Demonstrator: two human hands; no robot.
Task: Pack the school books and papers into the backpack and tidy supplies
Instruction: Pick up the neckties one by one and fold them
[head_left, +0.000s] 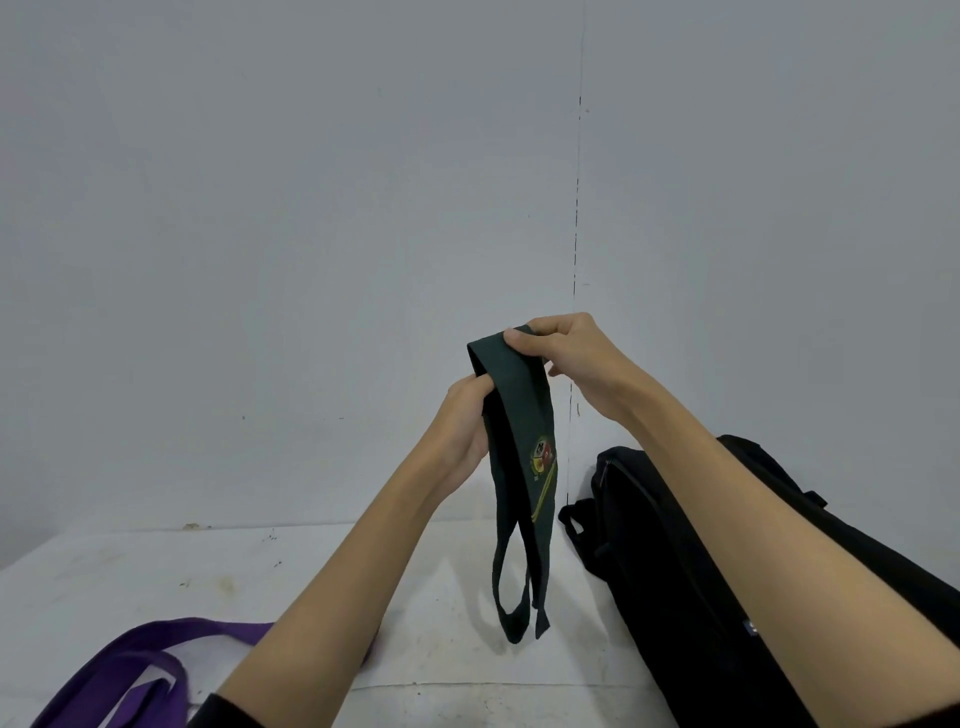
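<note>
A dark green school tie (519, 447) with an embroidered crest hangs folded in the air above the white table (457, 654). My right hand (566, 353) pinches its folded top. Lower down, my left hand (462, 421) grips the tie from the left side. The tie's loose ends dangle just above the table. A black backpack (691, 582) lies on the table to the right, partly hidden by my right forearm.
Purple fabric straps (140, 670) lie at the table's front left corner. A plain grey wall stands close behind the table. The tabletop shows a few small stains towards the back left.
</note>
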